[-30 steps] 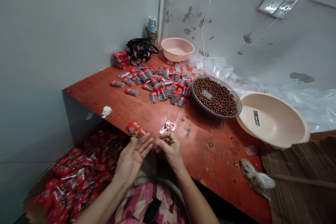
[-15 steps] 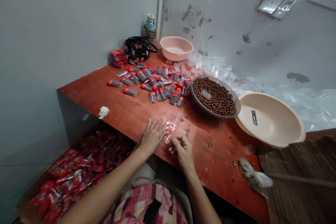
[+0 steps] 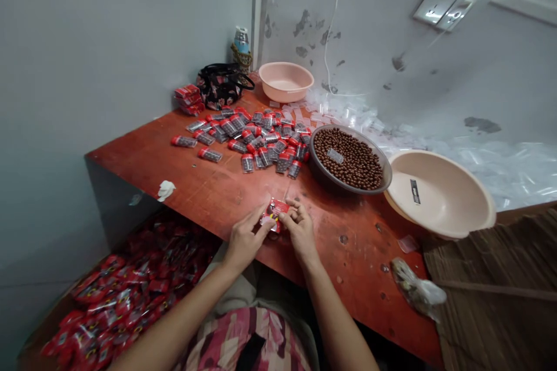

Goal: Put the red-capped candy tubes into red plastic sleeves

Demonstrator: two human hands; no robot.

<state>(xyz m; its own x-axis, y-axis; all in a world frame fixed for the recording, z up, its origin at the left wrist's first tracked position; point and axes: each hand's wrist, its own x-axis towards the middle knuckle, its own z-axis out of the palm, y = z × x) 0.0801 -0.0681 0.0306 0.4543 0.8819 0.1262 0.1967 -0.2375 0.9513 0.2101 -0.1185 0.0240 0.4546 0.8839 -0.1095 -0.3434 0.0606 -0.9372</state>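
Observation:
Between my hands, just over the front edge of the red table, is a small flat red packet with a printed front. My left hand grips its left side, thumb on the printed face. On the right side, my right hand pinches the packet between thumb and fingers. Farther back lies a pile of small clear containers with red tops and dark contents. A grey basin of brown balls stands right of the pile, a small clear piece lying on the balls.
Many red packets fill a box at lower left. A beige basin, a pink basin, a floral bag and stacked red packets stand around the table. Clear plastic pieces heap along the wall; cardboard lies right.
The packet, flat on the table under my left hand before, is now held up in both hands. My left hand has gone from flat to gripping. The view has shifted slightly.

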